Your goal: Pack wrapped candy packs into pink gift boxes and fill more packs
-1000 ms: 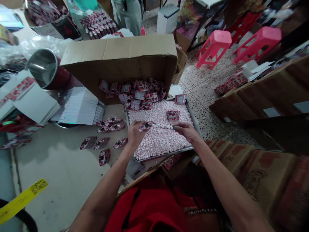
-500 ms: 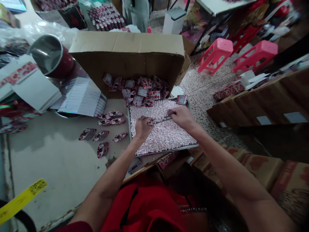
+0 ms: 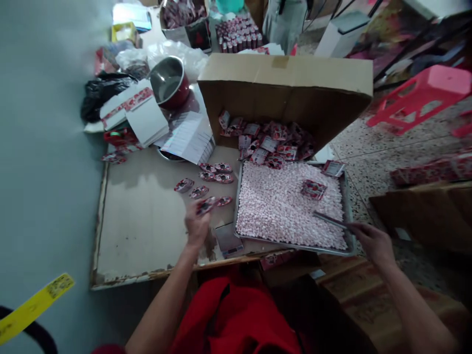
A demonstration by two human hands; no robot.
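My left hand (image 3: 196,223) is over the table left of the metal tray (image 3: 349,216), closed on a small red printed box (image 3: 205,205); motion blurs it. My right hand (image 3: 372,241) is at the tray's near right corner, closed on a thin metal strip (image 3: 329,220) that reaches over the pink candies (image 3: 280,206). Several more small red boxes (image 3: 206,183) lie on the table (image 3: 143,226) just beyond my left hand. Two red packets (image 3: 313,189) rest on the candies.
A big cardboard box (image 3: 287,83) on its side spills red packets (image 3: 265,137) behind the tray. A small scale (image 3: 228,239) sits near the table's front edge. A steel pot (image 3: 167,83), flat white cartons (image 3: 143,115) and a black bag (image 3: 101,93) stand at the back left. A pink stool (image 3: 424,93) is right.
My left hand has moved left off the tray with a small box in it. My right hand has drawn back to the tray's near right corner with the strip. The view has swung left.
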